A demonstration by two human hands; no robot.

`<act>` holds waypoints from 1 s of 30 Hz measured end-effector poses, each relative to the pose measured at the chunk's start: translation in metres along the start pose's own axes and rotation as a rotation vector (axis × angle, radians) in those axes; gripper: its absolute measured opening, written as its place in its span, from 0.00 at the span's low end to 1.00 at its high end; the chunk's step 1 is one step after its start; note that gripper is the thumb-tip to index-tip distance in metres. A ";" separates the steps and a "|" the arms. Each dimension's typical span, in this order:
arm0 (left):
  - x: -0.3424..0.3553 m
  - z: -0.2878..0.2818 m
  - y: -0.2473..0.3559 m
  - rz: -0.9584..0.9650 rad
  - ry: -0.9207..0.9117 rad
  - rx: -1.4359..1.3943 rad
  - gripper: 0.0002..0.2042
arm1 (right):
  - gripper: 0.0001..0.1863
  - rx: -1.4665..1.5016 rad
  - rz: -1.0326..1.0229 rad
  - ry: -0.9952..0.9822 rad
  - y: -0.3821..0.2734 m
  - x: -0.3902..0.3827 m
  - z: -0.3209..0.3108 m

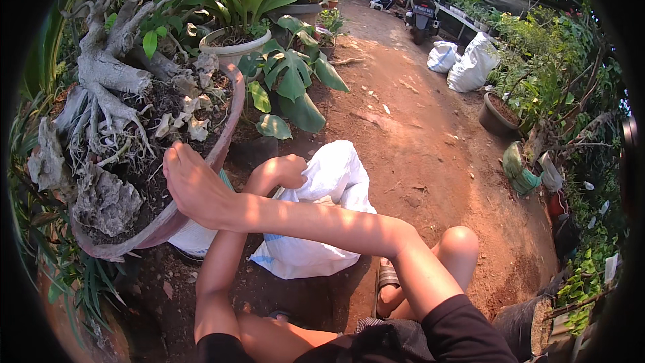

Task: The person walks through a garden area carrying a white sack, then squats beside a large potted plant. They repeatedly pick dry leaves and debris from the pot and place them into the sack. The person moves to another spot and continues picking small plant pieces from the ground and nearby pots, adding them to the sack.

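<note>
Red dirt path (pixel 430 134) running up the middle, flanked by potted greenery. At left, a wide shallow pot (pixel 232 111) carrying a gnarled bonsai tree (pixel 101 60) with grey roots and rough rocks. Below centre, a white sack (pixel 332 188) slumped on the ground between the pot and the bent knee. Farther up the path, two more white sacks (pixel 463 60) and a parked motorbike (pixel 423 10). Right hand (pixel 191 185) crossed over to the left, fingers flat and spread, resting on the pot's rim and soil. Left hand (pixel 289 169) clenched on the sack's top edge.
</note>
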State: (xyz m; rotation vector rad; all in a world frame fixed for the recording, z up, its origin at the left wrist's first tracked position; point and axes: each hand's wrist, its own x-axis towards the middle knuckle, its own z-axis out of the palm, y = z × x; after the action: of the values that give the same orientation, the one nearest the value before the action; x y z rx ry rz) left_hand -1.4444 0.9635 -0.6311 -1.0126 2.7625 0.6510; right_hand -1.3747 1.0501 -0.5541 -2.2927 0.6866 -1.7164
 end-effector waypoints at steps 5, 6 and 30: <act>0.008 0.003 0.003 -0.023 -0.068 -0.052 0.16 | 0.07 0.033 0.039 0.032 0.006 0.003 0.003; 0.008 0.003 0.004 -0.033 -0.066 -0.050 0.16 | 0.07 0.041 0.047 0.036 0.005 0.003 0.002; 0.010 0.013 -0.013 -0.098 -0.081 0.024 0.17 | 0.05 0.170 0.155 0.124 0.000 0.020 0.003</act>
State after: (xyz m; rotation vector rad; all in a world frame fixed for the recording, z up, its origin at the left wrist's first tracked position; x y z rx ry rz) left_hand -1.4443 0.9547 -0.6500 -1.0835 2.6264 0.6282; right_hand -1.3677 1.0407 -0.5377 -1.9814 0.6921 -1.7811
